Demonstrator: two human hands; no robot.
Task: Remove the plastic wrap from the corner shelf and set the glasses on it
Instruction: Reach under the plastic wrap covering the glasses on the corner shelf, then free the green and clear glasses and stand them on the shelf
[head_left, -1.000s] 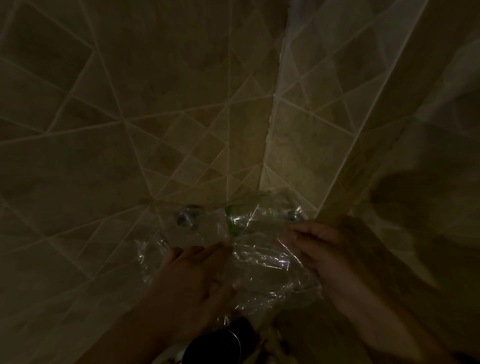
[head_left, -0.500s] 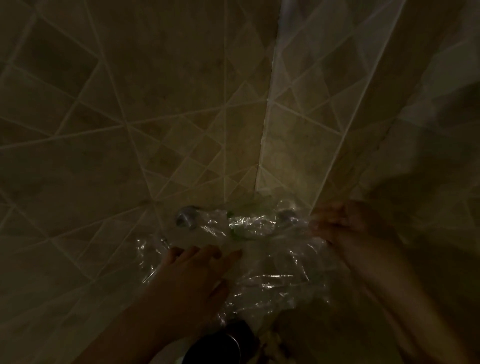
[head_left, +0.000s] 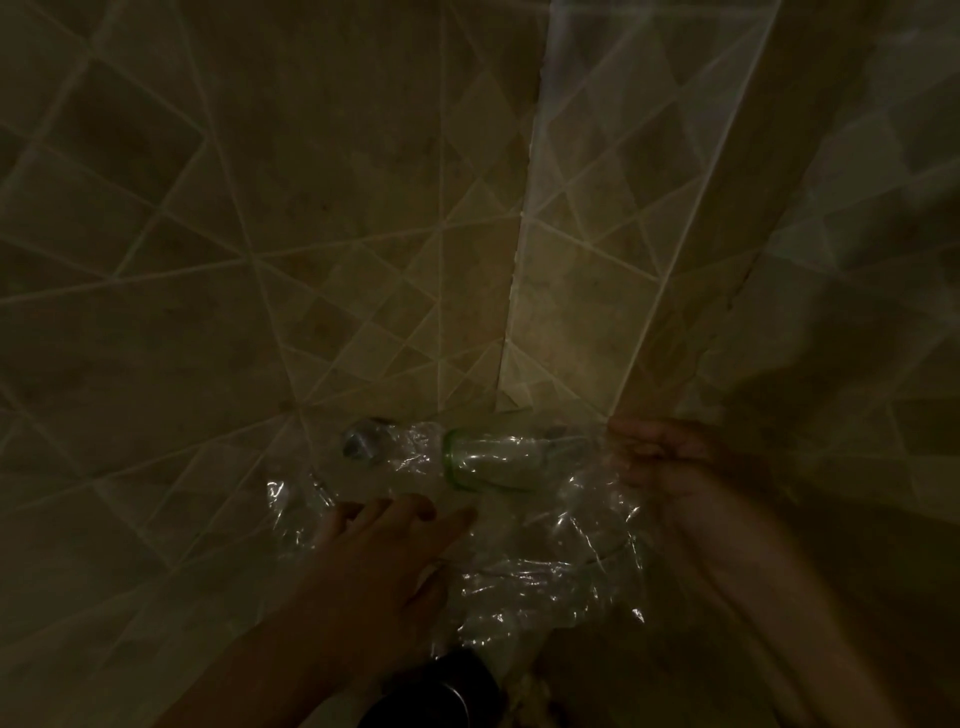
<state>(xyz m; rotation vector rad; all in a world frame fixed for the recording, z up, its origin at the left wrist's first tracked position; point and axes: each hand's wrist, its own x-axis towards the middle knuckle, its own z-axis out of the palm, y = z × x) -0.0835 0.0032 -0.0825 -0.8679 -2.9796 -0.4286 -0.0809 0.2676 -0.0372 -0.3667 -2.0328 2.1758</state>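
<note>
Dim tiled corner (head_left: 509, 322), plastic wrap (head_left: 540, 551) over the corner shelf (head_left: 488, 462)
Left hand (head_left: 379, 561) lies flat, fingers spread, on the wrap; right hand (head_left: 660, 462) curls its grip around the wrap's right edge by the wall

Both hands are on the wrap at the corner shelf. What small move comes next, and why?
Probably pull the right hand away from the wall to peel the plastic wrap off, while the left hand steadies it. The wrap lies crumpled over the shelf, and a green glass edge shows through near the corner.
</note>
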